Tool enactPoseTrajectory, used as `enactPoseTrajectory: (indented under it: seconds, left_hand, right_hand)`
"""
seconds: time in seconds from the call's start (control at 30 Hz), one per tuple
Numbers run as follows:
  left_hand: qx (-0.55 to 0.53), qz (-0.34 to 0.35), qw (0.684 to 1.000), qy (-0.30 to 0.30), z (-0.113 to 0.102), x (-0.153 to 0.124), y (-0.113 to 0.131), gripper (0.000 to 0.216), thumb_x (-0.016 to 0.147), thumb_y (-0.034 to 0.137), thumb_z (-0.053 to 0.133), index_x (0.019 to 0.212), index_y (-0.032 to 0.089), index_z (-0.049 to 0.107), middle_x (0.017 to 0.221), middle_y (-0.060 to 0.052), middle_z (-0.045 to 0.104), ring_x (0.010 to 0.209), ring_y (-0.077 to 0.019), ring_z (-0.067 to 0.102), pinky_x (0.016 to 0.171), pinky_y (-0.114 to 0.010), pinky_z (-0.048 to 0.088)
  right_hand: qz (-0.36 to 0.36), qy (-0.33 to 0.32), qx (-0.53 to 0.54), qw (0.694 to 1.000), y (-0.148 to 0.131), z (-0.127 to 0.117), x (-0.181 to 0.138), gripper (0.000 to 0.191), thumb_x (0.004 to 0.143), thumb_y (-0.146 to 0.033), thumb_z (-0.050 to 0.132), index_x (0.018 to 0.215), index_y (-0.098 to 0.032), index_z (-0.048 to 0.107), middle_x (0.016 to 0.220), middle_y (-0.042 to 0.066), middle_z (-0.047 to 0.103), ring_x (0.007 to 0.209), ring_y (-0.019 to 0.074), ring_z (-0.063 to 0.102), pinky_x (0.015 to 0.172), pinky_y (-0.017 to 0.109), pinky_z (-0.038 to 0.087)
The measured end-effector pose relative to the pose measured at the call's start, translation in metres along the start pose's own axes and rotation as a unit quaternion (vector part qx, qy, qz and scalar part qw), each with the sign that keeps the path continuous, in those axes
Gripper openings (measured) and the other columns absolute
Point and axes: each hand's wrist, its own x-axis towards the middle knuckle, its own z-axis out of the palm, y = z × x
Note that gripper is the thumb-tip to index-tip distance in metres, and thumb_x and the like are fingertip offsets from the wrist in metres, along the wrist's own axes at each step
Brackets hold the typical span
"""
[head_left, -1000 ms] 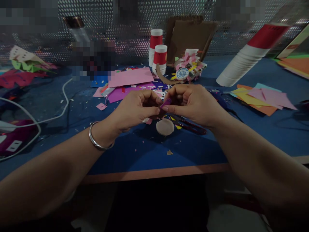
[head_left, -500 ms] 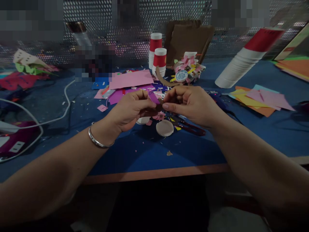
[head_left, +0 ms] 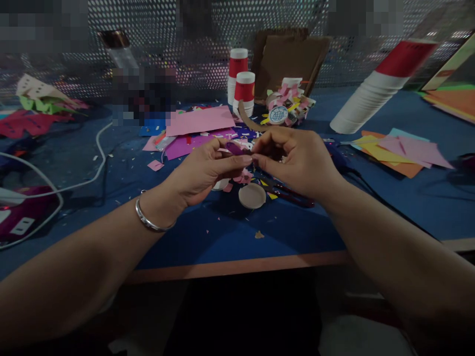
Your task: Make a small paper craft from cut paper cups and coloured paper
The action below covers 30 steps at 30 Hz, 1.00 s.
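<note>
Between the fingers of my left hand (head_left: 200, 168) is a small, curved purple paper strip (head_left: 233, 148), mostly covered by the thumb. My right hand (head_left: 299, 155) pinches at the strip's right end, its fingertips meeting the left thumb; the exact grip is hidden. Both hands hover over the table's middle. Below them lie a round pale disc (head_left: 252, 196), a pink paper flower (head_left: 244, 176) and dark-handled scissors (head_left: 291, 194), partly under my right hand. Another white disc (head_left: 220, 185) shows beneath my left hand.
Pink paper (head_left: 200, 120) and scraps lie behind my hands. Stacked paper cups (head_left: 244, 94) stand further back, beside a paper-covered craft piece (head_left: 291, 104) and cardboard (head_left: 291, 64). A tilted cup stack (head_left: 382, 86) and coloured sheets (head_left: 404, 151) are right; a white cable (head_left: 99, 153) runs left.
My left thumb has stretched right along the purple paper strip, up to the right fingertips. The strip has tilted and shows less of its face. The view has shifted slightly.
</note>
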Motion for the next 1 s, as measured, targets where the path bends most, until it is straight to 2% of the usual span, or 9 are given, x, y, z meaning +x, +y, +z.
enactPoseTrajectory:
  seconds: [0.23,0.43,0.67,0.73,0.87,0.93,1.0]
  left_hand:
    - [0.061,0.064,0.995,0.049,0.001,0.000,-0.003,0.038,0.080,0.015,0.086,0.104,0.021,0.057,0.091,-0.002,0.073,0.084,-0.0149,0.073,0.075,-0.027,0.059]
    - [0.070,0.126,0.987,0.063,-0.007,0.006,-0.002,0.049,0.069,0.015,0.093,0.103,0.020,0.058,0.100,-0.004,0.073,0.098,-0.0167,0.071,0.090,-0.030,0.058]
    - [0.043,0.189,0.972,0.134,-0.022,0.015,0.001,0.045,0.070,0.007,0.087,0.102,0.021,0.058,0.107,-0.002,0.071,0.102,-0.0151,0.068,0.098,-0.031,0.055]
    - [0.039,0.196,0.970,0.138,-0.023,0.016,0.001,0.046,0.070,0.009,0.088,0.101,0.023,0.058,0.106,-0.001,0.070,0.103,-0.0148,0.067,0.100,-0.032,0.054]
    - [0.069,0.231,0.959,0.152,-0.024,0.018,0.001,0.049,0.068,0.014,0.091,0.101,0.026,0.056,0.109,0.000,0.069,0.115,-0.0181,0.065,0.104,-0.034,0.052]
    - [0.080,0.256,0.950,0.162,-0.026,0.019,0.001,0.050,0.068,0.016,0.092,0.101,0.027,0.055,0.110,0.000,0.069,0.119,-0.0187,0.064,0.105,-0.035,0.052]
    - [0.082,0.281,0.942,0.166,-0.029,0.020,0.001,0.051,0.068,0.017,0.092,0.101,0.028,0.055,0.110,0.000,0.068,0.117,-0.0186,0.065,0.105,-0.035,0.052]
  right_hand:
    - [-0.041,-0.004,-0.089,0.995,-0.005,0.003,-0.003,0.006,0.085,-0.017,0.066,0.088,-0.021,0.070,0.080,0.001,0.070,0.069,0.0152,0.060,0.066,0.032,0.047]
    - [-0.050,0.002,-0.051,0.997,-0.001,0.005,-0.003,0.003,0.089,-0.021,0.067,0.090,-0.019,0.069,0.082,0.001,0.068,0.068,0.0142,0.059,0.066,0.032,0.046]
    - [-0.032,0.048,-0.054,0.997,0.012,-0.002,0.001,0.005,0.091,-0.022,0.067,0.095,-0.021,0.071,0.090,0.002,0.071,0.078,0.0168,0.064,0.072,0.033,0.050]
    - [-0.018,0.024,-0.071,0.997,0.019,0.000,0.006,0.006,0.090,-0.022,0.067,0.094,-0.020,0.071,0.088,0.002,0.072,0.077,0.0172,0.064,0.071,0.033,0.049]
    - [0.022,-0.088,-0.179,0.980,0.030,0.011,0.021,0.008,0.085,-0.015,0.067,0.091,-0.018,0.071,0.081,0.004,0.072,0.071,0.0180,0.062,0.067,0.033,0.045]
    - [0.018,-0.138,-0.232,0.963,0.030,0.020,0.030,0.013,0.087,-0.013,0.064,0.096,-0.017,0.072,0.090,0.007,0.075,0.079,0.0203,0.064,0.071,0.034,0.046]
    - [-0.010,-0.160,-0.294,0.942,0.027,0.028,0.037,0.017,0.090,-0.014,0.063,0.104,-0.016,0.072,0.103,0.012,0.076,0.093,0.0251,0.066,0.078,0.036,0.047]
